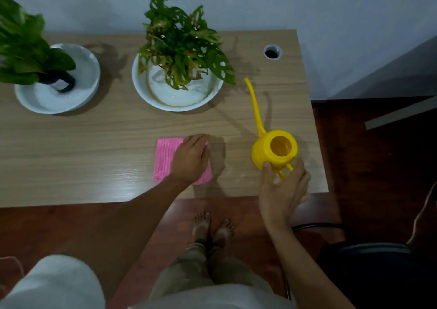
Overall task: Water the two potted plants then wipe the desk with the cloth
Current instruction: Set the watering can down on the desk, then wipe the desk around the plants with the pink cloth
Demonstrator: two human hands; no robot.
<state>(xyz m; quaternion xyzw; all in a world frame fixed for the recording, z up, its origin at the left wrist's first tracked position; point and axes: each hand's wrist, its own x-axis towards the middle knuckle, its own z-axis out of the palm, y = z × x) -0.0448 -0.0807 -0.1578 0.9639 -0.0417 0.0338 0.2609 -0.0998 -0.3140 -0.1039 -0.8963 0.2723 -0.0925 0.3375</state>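
Note:
A pink ribbed cloth (163, 158) lies flat on the wooden desk (82, 141) near its front edge. My left hand (191, 157) rests palm down on the cloth's right half, fingers curled over its far corner. A yellow watering can (274, 148) stands at the desk's right front, its long spout pointing away. My right hand (281, 190) is spread around the can's handle, thumb touching the body, fingers apart and not closed. Two potted plants stand at the back: one at the left (21, 46) in a white dish (80, 72), one in the middle (182, 46) in a white bowl (142, 86).
A round cable hole (272, 52) sits in the desk's back right corner. The desk's right edge runs just beyond the can. A dark chair (369, 256) stands at the lower right on the red-brown floor. My bare feet (212, 226) are below the desk's front edge.

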